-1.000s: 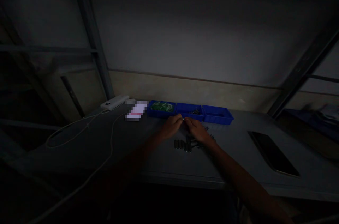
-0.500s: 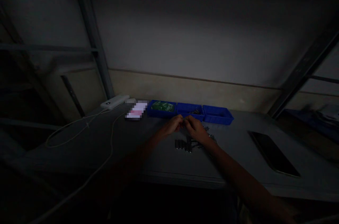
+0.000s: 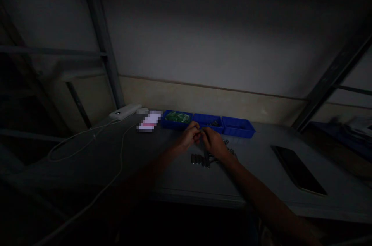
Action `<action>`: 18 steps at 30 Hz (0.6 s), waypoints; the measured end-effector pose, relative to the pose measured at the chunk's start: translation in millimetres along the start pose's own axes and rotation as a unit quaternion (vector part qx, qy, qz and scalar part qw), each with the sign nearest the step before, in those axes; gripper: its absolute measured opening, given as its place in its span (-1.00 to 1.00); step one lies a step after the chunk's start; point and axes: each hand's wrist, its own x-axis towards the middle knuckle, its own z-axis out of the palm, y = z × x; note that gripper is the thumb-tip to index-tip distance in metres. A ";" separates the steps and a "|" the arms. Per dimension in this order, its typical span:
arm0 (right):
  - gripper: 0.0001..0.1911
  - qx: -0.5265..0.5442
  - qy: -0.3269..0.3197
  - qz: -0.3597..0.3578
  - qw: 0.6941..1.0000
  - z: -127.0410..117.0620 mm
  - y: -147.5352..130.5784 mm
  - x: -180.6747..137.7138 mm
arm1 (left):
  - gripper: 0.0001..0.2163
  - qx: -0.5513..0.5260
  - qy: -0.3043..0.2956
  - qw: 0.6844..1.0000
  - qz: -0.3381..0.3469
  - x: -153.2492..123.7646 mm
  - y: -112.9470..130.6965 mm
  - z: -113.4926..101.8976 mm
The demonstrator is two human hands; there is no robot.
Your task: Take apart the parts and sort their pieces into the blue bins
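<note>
My left hand (image 3: pixel 189 136) and my right hand (image 3: pixel 214 143) meet fingertip to fingertip above the grey table, just in front of the blue bins. Both are closed in a pinch around something small that I cannot make out in the dim light. Below them several short, shiny metal cylinders (image 3: pixel 197 159) lie side by side in a row. More small metal parts (image 3: pixel 230 151) lie scattered beside and partly behind my right hand and wrist.
Behind my hands are a blue bin with green packets (image 3: pixel 178 117), a blue bin with small dark parts (image 3: pixel 215 123) and a third blue bin (image 3: pixel 238 126). A lit screen (image 3: pixel 150 121) and white power strip (image 3: pixel 125 111) with cable lie left. A dark phone-like slab (image 3: pixel 299 169) lies right.
My hands have shifted slightly, the left fingers turning upward and the right fingers angled against them. The view has moved a little. The row of cylinders stays in place.
</note>
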 end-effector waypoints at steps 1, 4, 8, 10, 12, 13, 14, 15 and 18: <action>-0.79 -0.001 -0.001 0.002 1.000 0.4 -0.3 0.0 | -0.91 -0.001 0.002 1.000 0.005 -0.9 0.5 1.1; -0.80 0.003 0.005 0.010 1.000 1.6 -1.5 0.3 | -0.91 0.007 0.007 1.000 0.013 -2.1 0.6 2.6; -0.80 0.034 0.023 0.026 0.999 1.6 -2.7 1.6 | -0.91 0.043 -0.010 0.998 0.041 -2.7 0.2 1.1; -0.77 0.049 0.029 0.038 0.998 1.1 -2.8 2.4 | -0.89 0.062 -0.026 0.996 0.054 -3.3 0.8 0.1; -0.74 0.057 0.031 0.049 0.997 0.4 -2.4 3.0 | -0.87 0.071 -0.039 0.995 0.058 -3.8 1.6 -0.6; -0.73 0.060 0.030 0.052 0.996 0.2 -2.2 3.1 | -0.87 0.073 -0.043 0.995 0.057 -3.8 1.8 -0.9; -0.73 0.062 0.028 0.052 0.996 -0.1 -1.9 3.2 | -0.87 0.075 -0.043 0.995 0.057 -3.4 1.8 -1.2; -0.73 0.064 0.026 0.050 0.996 -0.3 -1.5 3.1 | -0.88 0.078 -0.042 0.994 0.057 -2.7 1.5 -1.7; -0.77 0.073 0.025 0.027 0.997 -0.9 -0.4 2.4 | -0.88 0.084 -0.023 0.995 0.055 1.8 -1.6 -4.1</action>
